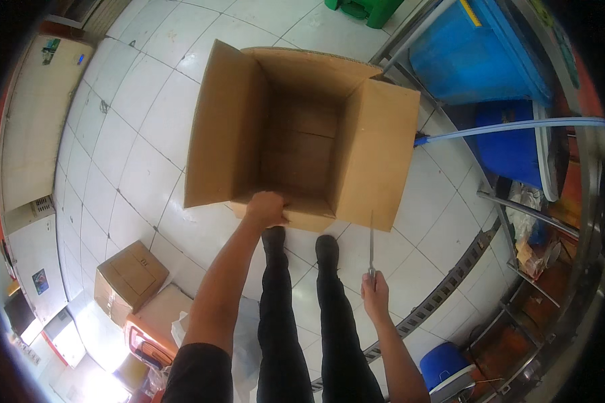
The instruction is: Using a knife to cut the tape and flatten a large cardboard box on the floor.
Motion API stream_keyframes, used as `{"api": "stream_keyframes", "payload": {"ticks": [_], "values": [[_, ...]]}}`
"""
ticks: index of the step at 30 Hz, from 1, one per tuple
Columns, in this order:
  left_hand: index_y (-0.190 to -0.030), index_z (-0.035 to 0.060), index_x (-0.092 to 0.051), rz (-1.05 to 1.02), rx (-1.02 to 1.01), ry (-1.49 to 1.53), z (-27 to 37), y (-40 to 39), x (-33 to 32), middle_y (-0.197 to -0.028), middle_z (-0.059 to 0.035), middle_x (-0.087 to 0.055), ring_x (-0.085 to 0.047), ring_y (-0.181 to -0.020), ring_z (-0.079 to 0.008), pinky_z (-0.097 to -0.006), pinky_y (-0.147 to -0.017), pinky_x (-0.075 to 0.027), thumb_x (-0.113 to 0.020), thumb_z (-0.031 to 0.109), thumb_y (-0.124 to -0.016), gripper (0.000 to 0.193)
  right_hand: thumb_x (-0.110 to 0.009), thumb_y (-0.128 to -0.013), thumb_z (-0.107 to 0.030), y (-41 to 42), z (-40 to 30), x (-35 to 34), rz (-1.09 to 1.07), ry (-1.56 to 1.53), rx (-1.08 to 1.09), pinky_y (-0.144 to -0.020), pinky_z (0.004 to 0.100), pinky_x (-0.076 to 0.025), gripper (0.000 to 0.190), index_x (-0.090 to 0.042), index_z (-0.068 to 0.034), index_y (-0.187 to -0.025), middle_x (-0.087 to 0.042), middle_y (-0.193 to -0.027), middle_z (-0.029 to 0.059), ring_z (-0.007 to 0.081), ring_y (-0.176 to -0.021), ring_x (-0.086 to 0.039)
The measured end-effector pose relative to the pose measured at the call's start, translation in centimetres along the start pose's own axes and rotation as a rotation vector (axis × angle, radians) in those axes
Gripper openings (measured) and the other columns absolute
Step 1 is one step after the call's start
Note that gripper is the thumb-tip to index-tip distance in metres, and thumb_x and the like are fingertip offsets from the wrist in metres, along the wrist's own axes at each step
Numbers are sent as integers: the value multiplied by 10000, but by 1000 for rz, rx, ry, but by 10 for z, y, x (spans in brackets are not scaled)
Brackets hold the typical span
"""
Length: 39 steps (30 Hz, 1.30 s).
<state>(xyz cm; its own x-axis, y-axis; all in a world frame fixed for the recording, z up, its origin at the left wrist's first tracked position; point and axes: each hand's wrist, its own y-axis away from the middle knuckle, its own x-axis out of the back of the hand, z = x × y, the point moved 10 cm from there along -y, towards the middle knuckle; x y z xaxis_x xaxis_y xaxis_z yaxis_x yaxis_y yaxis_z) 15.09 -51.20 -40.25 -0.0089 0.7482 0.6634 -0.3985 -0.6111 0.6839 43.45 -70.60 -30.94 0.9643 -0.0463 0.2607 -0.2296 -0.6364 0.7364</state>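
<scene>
A large cardboard box stands on the tiled floor before me, its top flaps spread and its inside bare. My left hand grips the near flap of the box, with the fingertips hidden behind it. In my right hand is a knife with a long narrow blade. Its blade points away from me, and the tip overlaps the lower edge of the right flap in the view; whether they touch I cannot tell. My shoes are just below the near flap.
At left, a smaller closed carton sits near an orange plastic item. Blue tubs fill a metal rack on the right. A drain grate crosses the floor. A green plastic object stands beyond the box, and a blue bucket lower right.
</scene>
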Motion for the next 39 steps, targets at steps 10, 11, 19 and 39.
{"api": "stream_keyframes", "payload": {"ticks": [10,11,19,39], "values": [[-1132,244,-690,-19,44,26,-2,-22,36,-1035,-103,-678,-632,-1015,-291,-406,-868,-513,-799,430,-649,529,-470,-996,-363,-64,-60,-26,-10,256,203,-511,334,-372,380,-509,-19,-842,-484,-592,61,167,-517,-447],[-1130,244,-690,-34,47,44,2,-22,37,-1040,-99,-677,-630,-1018,-294,-406,-871,-512,-802,425,-647,528,-470,-996,-363,-71,-60,-26,-4,259,201,-511,334,-372,380,-509,-19,-842,-484,-592,61,167,-517,-447],[-1190,200,-639,37,-33,-32,2,-13,36,-1169,-81,-626,-560,-1140,-275,-459,-1011,-399,-807,412,-639,614,-457,-995,-400,-83,-87,-39,74,399,356,-504,372,-369,442,-467,-11,-784,-473,-557,139,222,-503,-462],[-977,35,-668,506,-259,85,64,27,196,-930,-135,-661,-647,-856,-298,-402,-728,-498,-815,276,-684,407,-444,-1008,-396,12,42,62,243,-513,6,-408,192,-237,336,-454,-117,-821,-355,-608,-57,30,-473,-305]]}}
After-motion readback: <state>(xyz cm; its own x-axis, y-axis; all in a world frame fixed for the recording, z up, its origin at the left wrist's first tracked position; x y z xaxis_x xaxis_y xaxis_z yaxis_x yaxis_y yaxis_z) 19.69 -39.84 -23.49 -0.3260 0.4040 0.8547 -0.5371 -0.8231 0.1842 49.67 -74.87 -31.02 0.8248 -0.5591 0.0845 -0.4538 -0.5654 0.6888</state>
